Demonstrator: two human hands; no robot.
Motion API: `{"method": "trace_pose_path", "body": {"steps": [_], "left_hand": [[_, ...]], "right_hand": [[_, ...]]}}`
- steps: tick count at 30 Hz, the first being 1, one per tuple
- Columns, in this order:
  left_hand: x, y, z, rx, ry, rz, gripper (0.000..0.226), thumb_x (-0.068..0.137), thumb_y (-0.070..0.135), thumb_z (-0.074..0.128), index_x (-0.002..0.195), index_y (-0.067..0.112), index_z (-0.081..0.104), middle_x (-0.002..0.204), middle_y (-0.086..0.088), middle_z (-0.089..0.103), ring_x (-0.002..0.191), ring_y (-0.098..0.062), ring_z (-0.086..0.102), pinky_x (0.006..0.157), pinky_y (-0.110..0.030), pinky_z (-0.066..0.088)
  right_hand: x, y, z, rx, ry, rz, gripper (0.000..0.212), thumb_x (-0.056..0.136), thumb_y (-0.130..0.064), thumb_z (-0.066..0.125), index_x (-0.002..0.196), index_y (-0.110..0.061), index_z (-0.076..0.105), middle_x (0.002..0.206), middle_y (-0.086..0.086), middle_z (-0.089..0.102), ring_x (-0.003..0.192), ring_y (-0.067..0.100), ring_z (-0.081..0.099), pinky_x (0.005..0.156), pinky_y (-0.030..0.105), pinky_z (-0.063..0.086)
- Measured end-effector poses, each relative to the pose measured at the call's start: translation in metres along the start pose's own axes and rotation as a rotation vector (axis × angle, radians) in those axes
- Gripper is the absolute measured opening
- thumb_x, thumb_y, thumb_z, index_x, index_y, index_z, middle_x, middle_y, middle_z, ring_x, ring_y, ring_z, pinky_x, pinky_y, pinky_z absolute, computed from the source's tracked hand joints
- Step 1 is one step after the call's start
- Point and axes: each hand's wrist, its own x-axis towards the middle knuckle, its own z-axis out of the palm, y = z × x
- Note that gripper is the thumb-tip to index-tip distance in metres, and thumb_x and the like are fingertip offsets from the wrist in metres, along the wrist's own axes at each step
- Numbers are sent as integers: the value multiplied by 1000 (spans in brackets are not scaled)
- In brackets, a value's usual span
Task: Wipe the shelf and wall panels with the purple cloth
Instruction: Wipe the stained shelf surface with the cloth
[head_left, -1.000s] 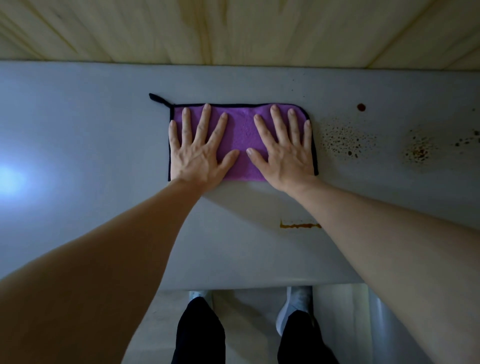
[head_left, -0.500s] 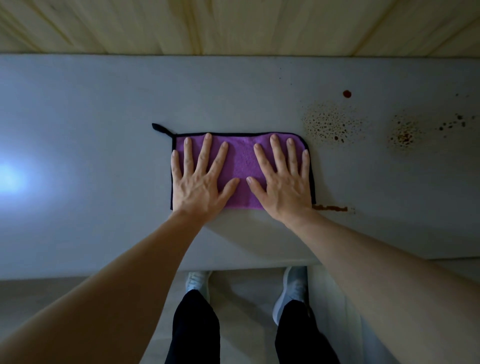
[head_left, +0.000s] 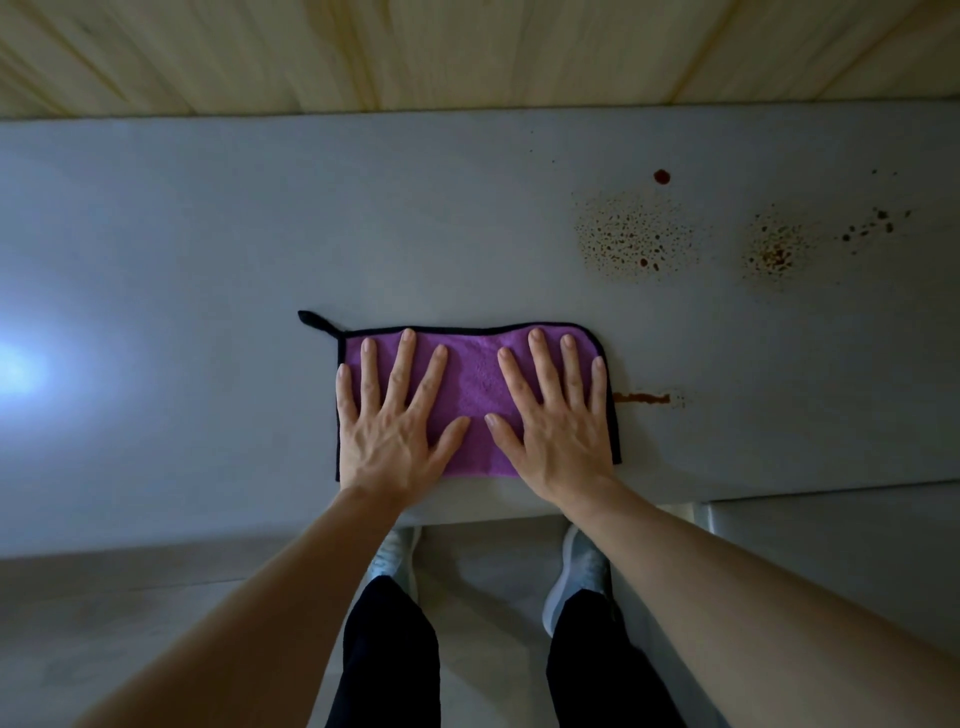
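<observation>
The purple cloth (head_left: 475, 387), edged in black with a small black loop at its far left corner, lies folded flat near the front edge of the grey shelf (head_left: 208, 249), which carries brown speckled stains (head_left: 631, 241) to its right.

You have one cloth (head_left: 478, 384) on one shelf (head_left: 208, 249). Two hands on it: left hand (head_left: 395, 431), right hand (head_left: 558, 431), five fingers showing on each. Two speckled stain patches (head_left: 631, 241), one round red spot (head_left: 661, 176), one brown streak (head_left: 641, 398). Two shoes (head_left: 579, 571) below.
</observation>
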Motion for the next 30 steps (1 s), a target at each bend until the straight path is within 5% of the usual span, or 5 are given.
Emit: {"method": "trace_pose_path", "body": {"steps": [30], "left_hand": [[-25, 21, 2, 25, -47, -22, 83, 89, 73, 28, 159, 32, 11, 167, -4, 3, 151, -39, -3, 119, -61, 4]], "right_hand": [[-30, 11, 8, 40, 27, -25, 76, 95, -68, 30, 160, -33, 15, 169, 6, 6, 154, 35, 0, 122, 59, -1]]}}
